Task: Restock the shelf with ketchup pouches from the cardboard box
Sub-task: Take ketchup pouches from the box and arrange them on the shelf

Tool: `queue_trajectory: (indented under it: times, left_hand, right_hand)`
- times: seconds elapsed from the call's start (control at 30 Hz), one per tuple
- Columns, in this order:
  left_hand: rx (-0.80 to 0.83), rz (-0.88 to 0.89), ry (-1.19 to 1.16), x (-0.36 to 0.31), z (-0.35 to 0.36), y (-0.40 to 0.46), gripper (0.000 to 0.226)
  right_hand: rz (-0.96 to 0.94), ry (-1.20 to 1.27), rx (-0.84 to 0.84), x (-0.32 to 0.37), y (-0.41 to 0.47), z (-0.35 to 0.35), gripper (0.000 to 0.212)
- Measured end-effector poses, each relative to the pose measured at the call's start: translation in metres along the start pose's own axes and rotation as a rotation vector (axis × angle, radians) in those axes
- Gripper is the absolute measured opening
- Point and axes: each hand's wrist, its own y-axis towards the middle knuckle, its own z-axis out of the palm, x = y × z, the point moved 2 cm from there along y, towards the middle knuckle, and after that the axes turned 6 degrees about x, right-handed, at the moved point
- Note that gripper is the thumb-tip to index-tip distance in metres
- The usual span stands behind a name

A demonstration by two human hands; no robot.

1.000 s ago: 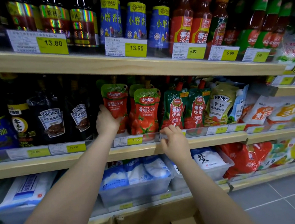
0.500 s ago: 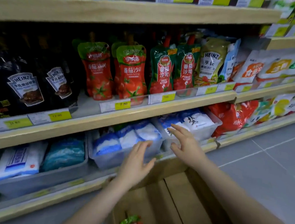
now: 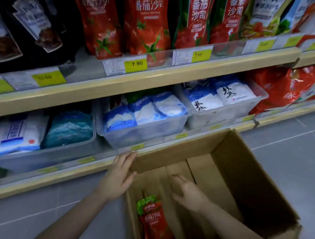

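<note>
In the cardboard box, near corner: one ketchup pouch, flat. Our left hand rests spread on the rim; our right hand hovers inside, fingers loose, holding nothing. Risk, we judge: slick film slipping from a one-handed pinch.

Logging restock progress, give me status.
Left hand open at cardboard box rim. Right hand open inside box. Ketchup pouch ungrasped. Nothing blocking.
</note>
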Motion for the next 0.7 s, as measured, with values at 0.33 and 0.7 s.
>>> queue_trajectory:
  times: [0.33,0.7]
  left_hand:
    - [-0.012,0.007,-0.109,0.005,0.009,0.009,0.053]
    - [-0.057,0.023,-0.138,0.004,0.011,0.007,0.056]
  right_hand:
    - [-0.131,0.024,0.219,0.013,0.053,0.060,0.059]
    - [0.009,0.142,0.220,0.019,0.062,0.064,0.044]
